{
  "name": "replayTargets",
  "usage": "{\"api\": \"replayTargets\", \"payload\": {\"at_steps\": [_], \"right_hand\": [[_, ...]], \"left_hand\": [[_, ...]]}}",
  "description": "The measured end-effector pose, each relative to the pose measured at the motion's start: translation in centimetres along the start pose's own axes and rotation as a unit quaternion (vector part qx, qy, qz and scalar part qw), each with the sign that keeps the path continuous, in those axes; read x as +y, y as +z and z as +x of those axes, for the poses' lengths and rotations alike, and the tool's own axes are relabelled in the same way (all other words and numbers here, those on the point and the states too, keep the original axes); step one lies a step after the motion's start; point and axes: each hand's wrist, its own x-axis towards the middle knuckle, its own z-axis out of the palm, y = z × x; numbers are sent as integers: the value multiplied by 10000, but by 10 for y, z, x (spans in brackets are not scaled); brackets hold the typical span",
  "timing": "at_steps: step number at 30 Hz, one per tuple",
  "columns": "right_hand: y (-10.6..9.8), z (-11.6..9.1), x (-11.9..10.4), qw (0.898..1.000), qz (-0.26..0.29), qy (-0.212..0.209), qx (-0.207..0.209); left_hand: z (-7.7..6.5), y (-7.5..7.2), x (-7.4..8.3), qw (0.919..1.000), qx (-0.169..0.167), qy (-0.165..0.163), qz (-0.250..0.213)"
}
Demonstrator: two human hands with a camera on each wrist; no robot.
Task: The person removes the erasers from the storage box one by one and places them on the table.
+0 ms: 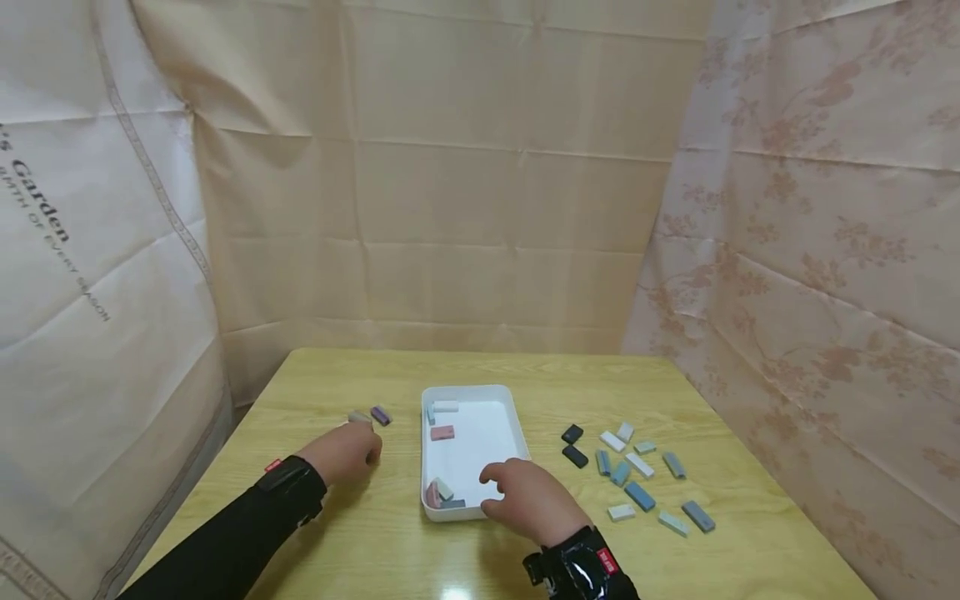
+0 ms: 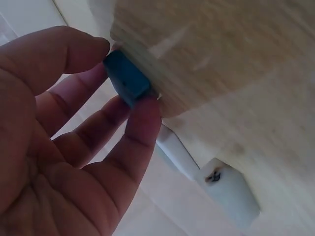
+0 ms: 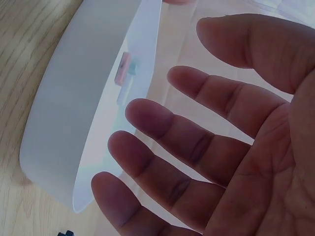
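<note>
In the left wrist view my left hand (image 2: pixel 74 118) pinches a small teal block (image 2: pixel 128 76) between the thumb and fingertips. From the head view that block is hidden under the left hand (image 1: pixel 347 452), which is low over the table left of the white tray (image 1: pixel 429 450). Just beyond its knuckles lie a greyish block (image 1: pixel 359 417) and a purple block (image 1: pixel 381 415). My right hand (image 1: pixel 534 498) hovers at the tray's front right corner. Its fingers are apart and relaxed, holding nothing, as the right wrist view confirms (image 3: pixel 211 142).
Inside the tray, a white block (image 1: pixel 446 406) and a reddish block (image 1: pixel 442 432) lie toward the back, with several more at the front left corner. Many loose blocks, among them a black block (image 1: pixel 575 456) and a blue block (image 1: pixel 639 497), are scattered right of it. Cloth hangs around the table (image 1: pixel 600 375).
</note>
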Motion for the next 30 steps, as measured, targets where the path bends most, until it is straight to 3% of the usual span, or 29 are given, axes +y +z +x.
{"api": "replayTargets", "payload": {"at_steps": [5,11,20,25,30], "right_hand": [[0,-2,0,9999,-74,-93,88],[-3,-3,3,9999,-104,5,108],[-3,-10,7,9998,-83,6,206],[-7,-12,10,9996,-100,79,267],[-12,-15,12,9994,-41,156,299]], "left_hand": [[7,1,7,9996,174,206,113],[21,-1,16,9951,627,633,430],[45,-9,42,9878,1128,1041,257],[72,-13,62,9873,861,1338,32],[100,-9,78,9856,313,1611,417]]}}
